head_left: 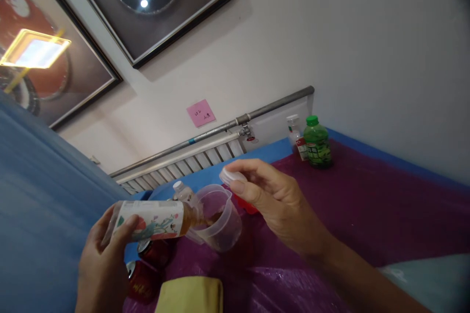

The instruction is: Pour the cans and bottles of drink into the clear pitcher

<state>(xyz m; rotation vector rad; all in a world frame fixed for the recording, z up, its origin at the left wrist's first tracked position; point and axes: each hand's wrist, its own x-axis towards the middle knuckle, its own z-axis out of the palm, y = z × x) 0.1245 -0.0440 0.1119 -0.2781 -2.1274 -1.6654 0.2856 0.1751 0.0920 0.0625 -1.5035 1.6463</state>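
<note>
My left hand (106,254) is wrapped round a clear plastic bottle (154,220) with a white floral label. The bottle is tipped on its side, and its mouth is at a translucent plastic jug (227,230). Brown liquid runs from the bottle into the jug, where some dark liquid shows. Between the thumb and fingers of my right hand (279,200) is a white bottle cap (231,176), above the jug's right side. Something red (246,204), partly hidden by my right hand, lies behind the jug.
Two dark red cans (141,281) stand at the lower left, near a folded yellow cloth (191,296). Behind the jug is a white-capped bottle (183,190). A green bottle (317,144) and a clear bottle (296,137) stand at the back right of the purple-covered table (360,205). A radiator (194,161) lines the wall.
</note>
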